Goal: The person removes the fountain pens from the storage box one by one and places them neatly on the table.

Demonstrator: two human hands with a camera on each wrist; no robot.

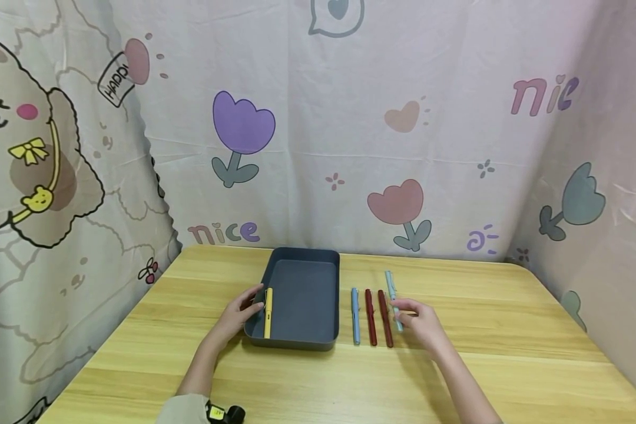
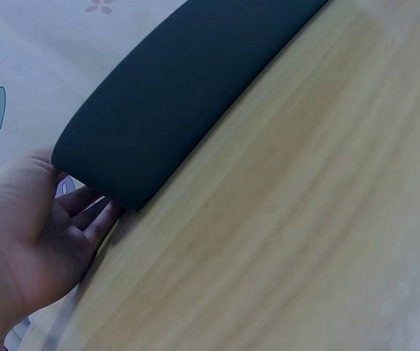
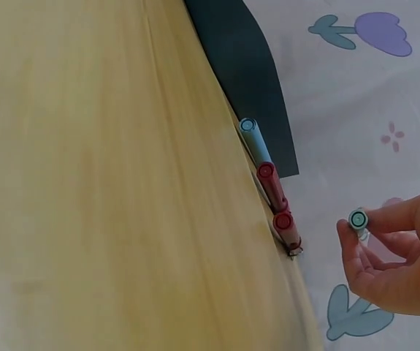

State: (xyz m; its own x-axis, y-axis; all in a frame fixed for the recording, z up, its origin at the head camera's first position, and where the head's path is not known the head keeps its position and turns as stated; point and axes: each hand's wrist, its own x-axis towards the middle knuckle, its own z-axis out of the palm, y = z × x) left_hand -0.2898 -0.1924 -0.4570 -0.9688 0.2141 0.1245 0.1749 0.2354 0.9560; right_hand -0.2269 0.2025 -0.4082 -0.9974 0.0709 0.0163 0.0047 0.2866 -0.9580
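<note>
My left hand grips the left wall of a dark grey rectangular tray, with its fingers at the tray's edge in the left wrist view. Inside, along that same wall, lies a yellow pen. My right hand pinches a pale mint-blue pen between thumb and fingers; the right wrist view shows this pen end-on, raised off the table. Left of it a blue pen and two dark red pens, one beside the other, lie in a row.
The wooden table carries the tray and pens. Behind it hangs a printed curtain with flowers and lettering, which also closes off both sides. A black device with a yellow label is strapped at my left sleeve.
</note>
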